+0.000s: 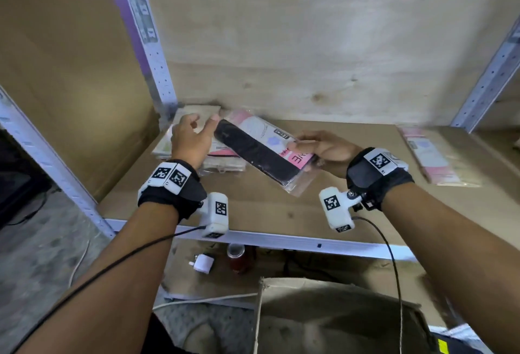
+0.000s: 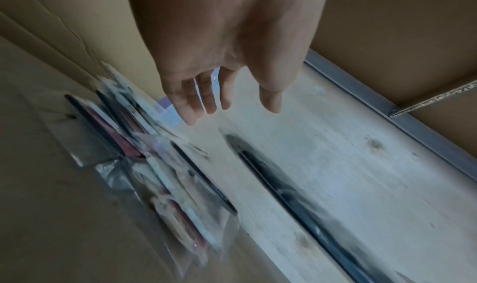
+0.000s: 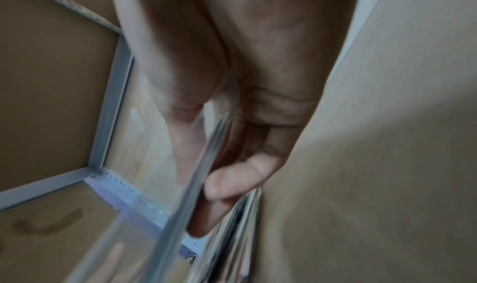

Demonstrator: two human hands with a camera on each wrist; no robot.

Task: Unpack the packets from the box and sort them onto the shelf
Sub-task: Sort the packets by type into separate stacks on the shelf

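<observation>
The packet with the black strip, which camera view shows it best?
The head view: the packet with the black strip shows whole, the right hand pinching one end and the open left hand near the other. The right wrist view catches only its blurred clear edge; the left wrist view shows it edge-on, blurred.

Plywood back wall point(image 1: 309, 44), grey concrete floor point(image 1: 42, 255).

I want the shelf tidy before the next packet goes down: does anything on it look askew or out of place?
One pink packet lies alone at the shelf's right side, far from the stack at the left corner. The right hand holds another packet beside that stack.
</observation>
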